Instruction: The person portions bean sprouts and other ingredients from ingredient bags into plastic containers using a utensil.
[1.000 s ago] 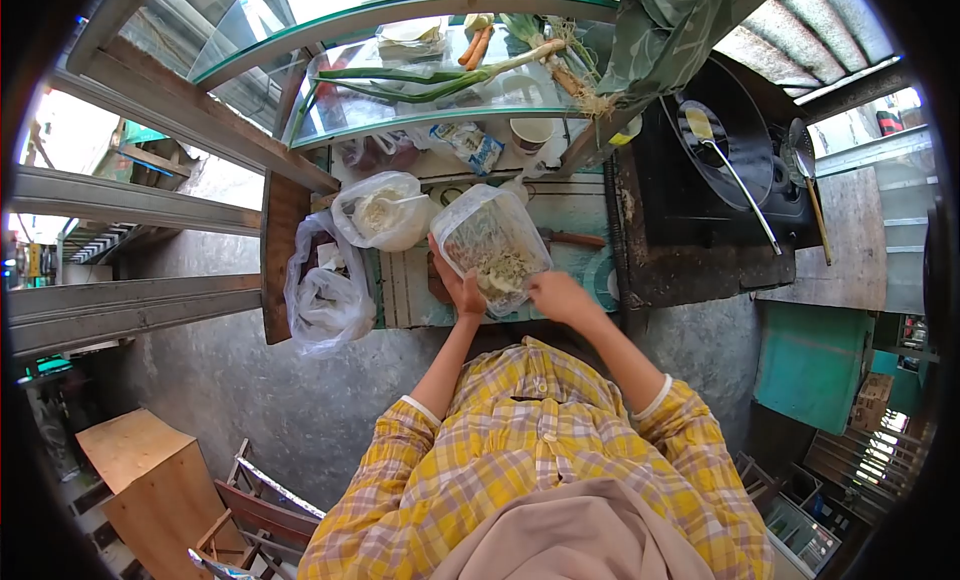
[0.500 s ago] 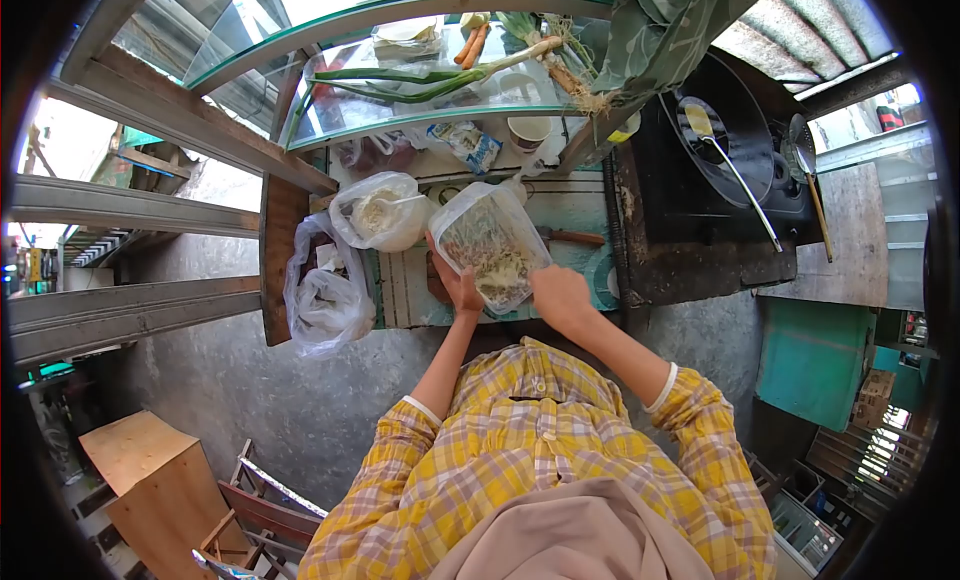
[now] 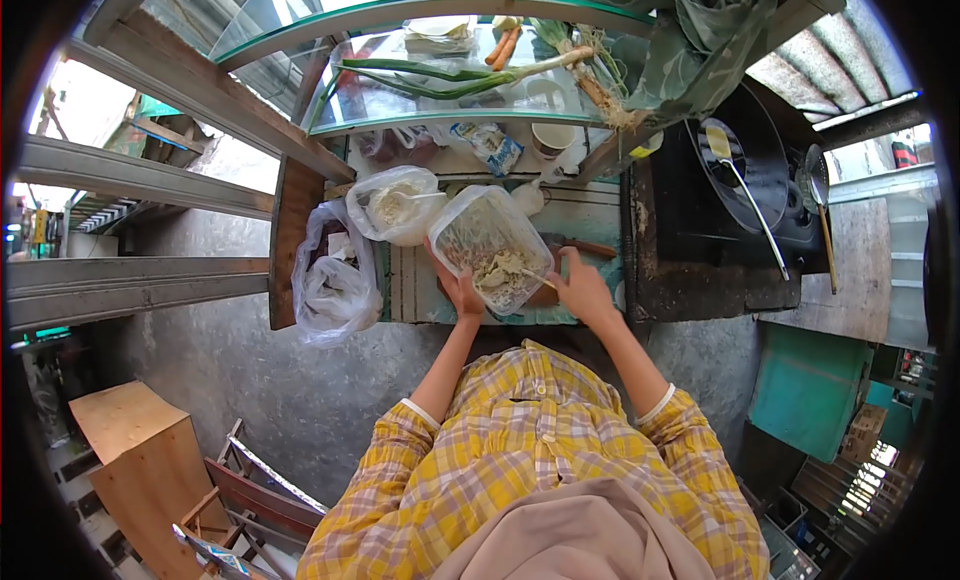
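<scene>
A translucent plastic container [image 3: 480,220] stands tilted toward me on the worktop, with a pale lumpy, doughy mixture [image 3: 503,271] with green bits at its near end. My left hand [image 3: 462,292] grips its left side and near corner, fingers partly hidden beneath. My right hand [image 3: 588,288] is at the right edge, at the end of a thin pale utensil [image 3: 538,277] whose head is buried in the mixture. Its index finger is raised. Just left of the container sits an open plastic bag of white powder [image 3: 395,208] with a white handle sticking out.
Another plastic bag [image 3: 338,285] lies at the left edge. A knife [image 3: 585,246] rests behind my right hand. The glass shelf [image 3: 450,120] above holds spring onions [image 3: 480,83] and carrots [image 3: 505,47]. At right, a stove carries a black wok [image 3: 742,175] with a spatula [image 3: 745,195].
The mixture is more clumped, and its green bits show less. My right hand has loosened from a fist, its index finger now raised. The view has shifted slightly.
</scene>
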Tool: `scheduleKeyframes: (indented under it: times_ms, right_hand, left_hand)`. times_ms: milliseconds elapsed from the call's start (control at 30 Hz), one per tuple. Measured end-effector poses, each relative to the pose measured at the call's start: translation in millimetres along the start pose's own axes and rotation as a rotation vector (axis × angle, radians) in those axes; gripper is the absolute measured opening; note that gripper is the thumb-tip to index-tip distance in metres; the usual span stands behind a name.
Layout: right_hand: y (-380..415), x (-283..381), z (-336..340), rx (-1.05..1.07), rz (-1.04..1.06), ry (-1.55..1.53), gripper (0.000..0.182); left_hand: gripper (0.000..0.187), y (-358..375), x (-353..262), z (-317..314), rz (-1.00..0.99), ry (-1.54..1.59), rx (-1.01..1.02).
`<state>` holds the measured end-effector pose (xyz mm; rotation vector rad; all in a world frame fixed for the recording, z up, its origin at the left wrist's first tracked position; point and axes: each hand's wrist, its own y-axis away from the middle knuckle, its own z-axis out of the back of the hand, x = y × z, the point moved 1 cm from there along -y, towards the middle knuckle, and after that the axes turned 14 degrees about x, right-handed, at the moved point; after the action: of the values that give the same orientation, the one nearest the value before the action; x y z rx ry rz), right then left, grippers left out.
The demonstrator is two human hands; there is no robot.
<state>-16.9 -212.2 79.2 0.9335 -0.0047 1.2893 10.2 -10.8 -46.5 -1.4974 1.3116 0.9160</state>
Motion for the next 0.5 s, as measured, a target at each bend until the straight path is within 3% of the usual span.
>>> scheduleKeyframes:
  times_ms: [67,167,300,400,500]
  right_hand:
    - [-35.5,-27.2,5.1,-0.091,0.126,-0.055,0.062]
    - [-69.5,-0.8,48.5,-0.150,0.208,-0.361,0.085]
    - [-159.5,0.9,43.2,-0.557,0.305,-0.458,0.100]
    - [-195.5,10.3,50.2,-0.708,0.284,-0.440,0.104]
    - [-203.1,13.2,56.8,-0.742,0.290,-0.455,0.084]
  left_hand:
    - [0.084,-1.1,-4.5,8.4,0.035,0.044,-0.003]
    - [0.083,8.5,-6.3,17.1,0.047,0.097,-0.023]
    - [0.086,12.0,-31.1,5.3,0.003,0.011,-0.115]
    - [0.086,16.3,-37.0,2.1,-0.005,-0.068,-0.186]
    - [0.086,18.0,-43.0,-3.7,-0.011,-0.132,-0.230]
